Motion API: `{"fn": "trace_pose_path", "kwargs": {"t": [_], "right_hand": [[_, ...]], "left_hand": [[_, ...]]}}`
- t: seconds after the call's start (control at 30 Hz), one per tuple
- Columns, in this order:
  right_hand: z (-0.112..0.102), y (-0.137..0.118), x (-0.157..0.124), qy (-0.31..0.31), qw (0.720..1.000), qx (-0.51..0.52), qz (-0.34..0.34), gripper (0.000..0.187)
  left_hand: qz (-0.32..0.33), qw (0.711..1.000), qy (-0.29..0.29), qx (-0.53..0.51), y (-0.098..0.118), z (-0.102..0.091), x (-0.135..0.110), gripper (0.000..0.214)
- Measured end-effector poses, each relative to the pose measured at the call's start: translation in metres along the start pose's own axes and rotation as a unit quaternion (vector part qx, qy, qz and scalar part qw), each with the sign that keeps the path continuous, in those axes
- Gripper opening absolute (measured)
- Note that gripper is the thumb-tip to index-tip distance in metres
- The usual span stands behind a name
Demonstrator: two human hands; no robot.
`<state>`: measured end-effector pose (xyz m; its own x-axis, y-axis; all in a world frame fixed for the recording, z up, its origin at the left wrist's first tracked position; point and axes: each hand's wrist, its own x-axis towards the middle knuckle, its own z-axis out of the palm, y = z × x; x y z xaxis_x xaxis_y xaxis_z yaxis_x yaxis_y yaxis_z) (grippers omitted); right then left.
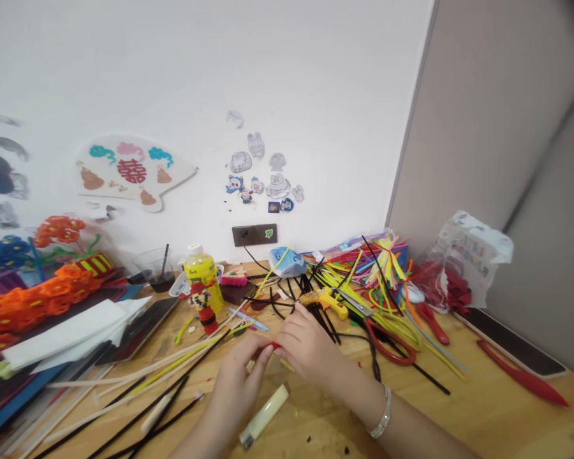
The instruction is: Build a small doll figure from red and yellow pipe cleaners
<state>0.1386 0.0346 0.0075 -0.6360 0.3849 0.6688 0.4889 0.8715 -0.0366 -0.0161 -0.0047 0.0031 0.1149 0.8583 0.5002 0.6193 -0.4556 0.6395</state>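
My left hand (242,373) and my right hand (310,347) meet over the middle of the wooden table. Between their fingertips is a small red piece (275,345), pinched from both sides; most of it is hidden, so its kind cannot be made out. Just below the hands lies a cream-coloured lighter (266,414) with a metal end. A yellow hot glue gun (332,301) lies behind my right hand, and red-handled scissors (392,344) rest to its right. Black and cream pipe cleaners (167,408) spread out left of my left hand.
A yellow bottle (203,274) stands at the back, with a small red-and-black figure (205,309) before it. Bundled colourful pipe cleaners (377,268) pile up at the back right. Red balloons (521,376) lie far right. Orange pipe-cleaner flowers (43,296) fill the left.
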Motion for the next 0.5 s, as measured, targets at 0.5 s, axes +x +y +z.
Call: {"fn": "trace_pose_path", "kwargs": {"t": [0.5], "right_hand": [[0.0112, 0.0015, -0.0019, 0.045, 0.997, -0.041, -0.043, 0.024]], "left_hand": [[-0.196, 0.953, -0.075, -0.217, -0.0004, 0.0008, 0.0088, 0.028]]}}
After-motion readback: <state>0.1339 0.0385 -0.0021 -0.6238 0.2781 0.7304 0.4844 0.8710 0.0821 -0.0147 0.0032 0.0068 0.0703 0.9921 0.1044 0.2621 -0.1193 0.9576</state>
